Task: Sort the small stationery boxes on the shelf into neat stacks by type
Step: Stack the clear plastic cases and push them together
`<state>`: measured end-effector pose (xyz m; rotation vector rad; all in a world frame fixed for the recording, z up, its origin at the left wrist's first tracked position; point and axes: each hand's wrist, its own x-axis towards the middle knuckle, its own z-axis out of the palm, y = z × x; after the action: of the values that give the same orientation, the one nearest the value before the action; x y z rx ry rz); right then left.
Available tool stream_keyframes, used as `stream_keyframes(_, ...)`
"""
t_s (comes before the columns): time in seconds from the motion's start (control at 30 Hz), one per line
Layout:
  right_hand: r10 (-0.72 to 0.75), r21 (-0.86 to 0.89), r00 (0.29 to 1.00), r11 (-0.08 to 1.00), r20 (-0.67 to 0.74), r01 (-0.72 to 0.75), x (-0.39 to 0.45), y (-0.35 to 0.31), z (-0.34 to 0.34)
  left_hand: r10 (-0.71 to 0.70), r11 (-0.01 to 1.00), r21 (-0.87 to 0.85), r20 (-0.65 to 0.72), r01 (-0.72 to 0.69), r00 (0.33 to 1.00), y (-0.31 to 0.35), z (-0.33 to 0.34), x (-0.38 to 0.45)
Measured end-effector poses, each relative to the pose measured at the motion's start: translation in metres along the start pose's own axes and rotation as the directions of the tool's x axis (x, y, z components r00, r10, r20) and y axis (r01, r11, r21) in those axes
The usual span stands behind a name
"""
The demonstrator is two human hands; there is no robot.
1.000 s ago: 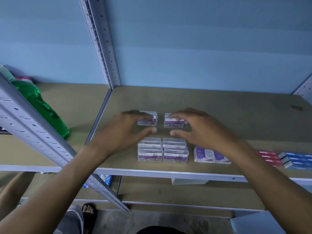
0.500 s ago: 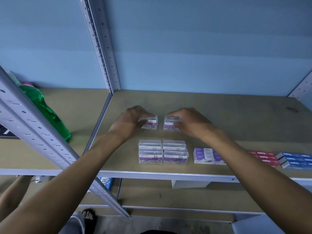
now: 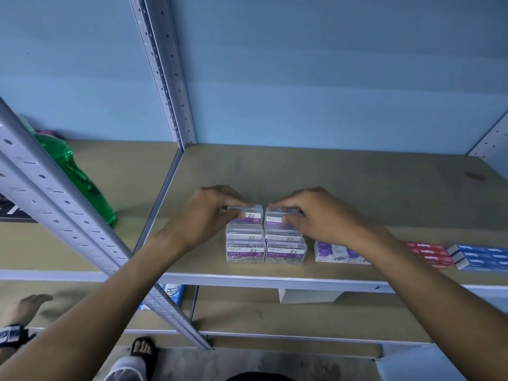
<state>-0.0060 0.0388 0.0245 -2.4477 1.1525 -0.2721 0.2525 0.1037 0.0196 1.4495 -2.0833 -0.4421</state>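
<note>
Head view: both forearms extend forward over the brown board shelf (image 3: 357, 188). Left hand (image 3: 203, 215) pinches a clear plastic paper-clip box with purple label (image 3: 248, 214), thumb at the front, fingers curled over the top. Right hand (image 3: 319, 215) holds a second clear paper-clip box (image 3: 277, 218) with the same grip. Both boxes sit side by side, touching, directly behind two stacks of identical clear boxes (image 3: 265, 247) near the shelf's front edge. Just right of these stacks lie white-and-purple cardboard boxes (image 3: 332, 253), then red boxes (image 3: 428, 254) and blue boxes (image 3: 481, 257). Perforated grey metal uprights (image 3: 165, 78) frame the shelf against a pale blue wall (image 3: 330, 78). A green plastic bottle (image 3: 79, 177) stands on the adjacent shelf at left.
</note>
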Motion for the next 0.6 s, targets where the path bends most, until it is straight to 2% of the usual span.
stream_keyframes(0.4, 0.001, -0.039, 0.996, 0.999, 0.089, 0.003, -0.007, -0.013, 0.003, -0.063, 0.997, -0.037, 0.077, 0.066, 0.995, 0.002, 0.005, -0.016)
stream_keyframes(0.53, 0.023, -0.029, 0.976, 0.999, 0.218, -0.017, -0.015, -0.016, 0.001, -0.118, 0.986, -0.087, 0.219, 0.139, 0.969, 0.002, 0.004, -0.022)
stream_keyframes(0.6, 0.011, -0.078, 0.976, 0.997, 0.219, 0.007, -0.016, -0.014, 0.003, -0.095, 0.990, -0.078, 0.258, 0.119, 0.962, 0.001, 0.004, -0.024)
